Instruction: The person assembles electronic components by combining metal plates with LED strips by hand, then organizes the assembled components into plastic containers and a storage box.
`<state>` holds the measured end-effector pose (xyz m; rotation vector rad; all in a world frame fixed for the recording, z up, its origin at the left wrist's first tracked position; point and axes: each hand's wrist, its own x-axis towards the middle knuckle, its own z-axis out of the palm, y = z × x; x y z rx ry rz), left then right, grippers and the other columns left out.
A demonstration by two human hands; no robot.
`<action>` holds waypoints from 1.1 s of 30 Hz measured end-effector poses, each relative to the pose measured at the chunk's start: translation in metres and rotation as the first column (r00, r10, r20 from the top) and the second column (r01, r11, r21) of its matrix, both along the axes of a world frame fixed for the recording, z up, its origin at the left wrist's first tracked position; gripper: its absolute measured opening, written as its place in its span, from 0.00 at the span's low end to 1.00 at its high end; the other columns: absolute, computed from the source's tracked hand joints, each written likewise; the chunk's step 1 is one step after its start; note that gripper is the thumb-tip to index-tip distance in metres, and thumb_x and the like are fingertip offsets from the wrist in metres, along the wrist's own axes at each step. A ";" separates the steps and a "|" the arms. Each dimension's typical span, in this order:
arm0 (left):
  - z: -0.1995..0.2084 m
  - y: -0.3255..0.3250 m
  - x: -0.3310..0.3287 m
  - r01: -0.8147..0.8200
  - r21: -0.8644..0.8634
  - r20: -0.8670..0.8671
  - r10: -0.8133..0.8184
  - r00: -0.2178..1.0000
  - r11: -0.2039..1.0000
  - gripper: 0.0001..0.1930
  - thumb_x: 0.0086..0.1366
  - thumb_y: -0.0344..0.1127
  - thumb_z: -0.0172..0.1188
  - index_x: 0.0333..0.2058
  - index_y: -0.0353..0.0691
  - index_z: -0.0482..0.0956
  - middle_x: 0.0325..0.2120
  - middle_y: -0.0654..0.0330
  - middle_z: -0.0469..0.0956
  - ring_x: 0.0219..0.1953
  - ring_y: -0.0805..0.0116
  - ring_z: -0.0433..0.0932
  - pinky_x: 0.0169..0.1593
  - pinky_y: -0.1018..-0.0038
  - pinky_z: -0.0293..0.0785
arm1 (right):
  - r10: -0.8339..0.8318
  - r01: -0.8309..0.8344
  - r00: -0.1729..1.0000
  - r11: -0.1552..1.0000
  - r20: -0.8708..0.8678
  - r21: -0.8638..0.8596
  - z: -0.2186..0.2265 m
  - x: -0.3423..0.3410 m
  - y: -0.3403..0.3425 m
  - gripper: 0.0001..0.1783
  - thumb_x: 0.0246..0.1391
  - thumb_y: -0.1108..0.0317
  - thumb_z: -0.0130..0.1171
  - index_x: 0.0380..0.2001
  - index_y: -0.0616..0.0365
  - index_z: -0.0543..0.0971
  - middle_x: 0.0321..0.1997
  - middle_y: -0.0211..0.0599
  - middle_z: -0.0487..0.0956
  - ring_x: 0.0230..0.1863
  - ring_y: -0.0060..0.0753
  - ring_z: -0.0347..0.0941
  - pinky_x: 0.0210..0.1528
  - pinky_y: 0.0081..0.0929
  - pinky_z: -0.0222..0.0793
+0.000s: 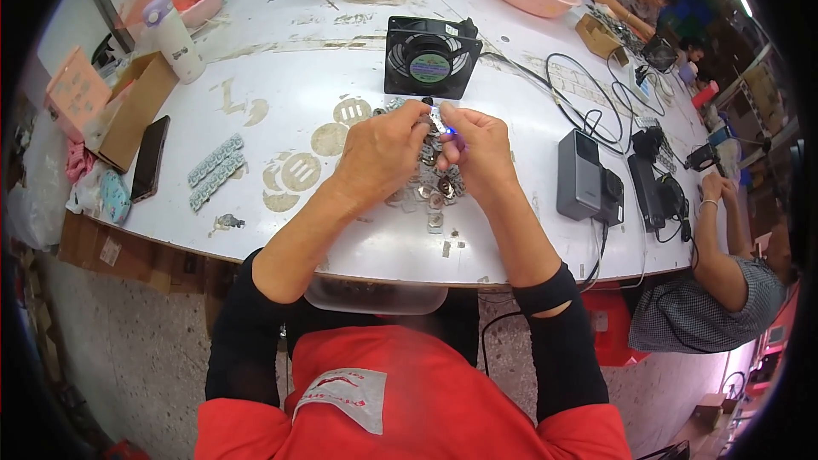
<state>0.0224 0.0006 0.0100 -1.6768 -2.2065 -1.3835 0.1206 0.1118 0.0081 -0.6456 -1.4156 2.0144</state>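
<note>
Above the white table, my left hand [382, 152] and my right hand [484, 152] meet in front of a black square fan [430, 58]. Between their fingertips is a small whitish piece [438, 119] with a bright blue light glowing at its right end. Both hands are closed in a pinch on this piece; its exact kind is too small to make out. Under and just below the hands lies a heap of small shiny, silvery and clear parts [435, 196], partly covered by my fingers.
To the left are two pale green patterned strips [216, 172], a dark phone [151, 158], a cardboard box [141, 111] and a white bottle [175, 38]. A grey box-shaped device [579, 175], cables and a black adapter [646, 192] lie right. A co-worker's arm [720, 247] reaches in beyond.
</note>
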 end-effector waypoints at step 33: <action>0.013 -0.004 -0.021 0.358 -0.161 0.789 -0.098 0.606 0.920 0.11 0.64 0.36 0.52 0.38 0.33 0.69 0.22 0.61 0.75 0.19 0.80 0.71 0.22 0.85 0.66 | 0.030 -0.055 0.996 0.942 0.079 0.332 -0.006 -0.004 -0.003 0.16 0.53 0.61 0.58 0.20 0.63 0.77 0.16 0.31 0.72 0.11 0.18 0.65 0.13 0.17 0.59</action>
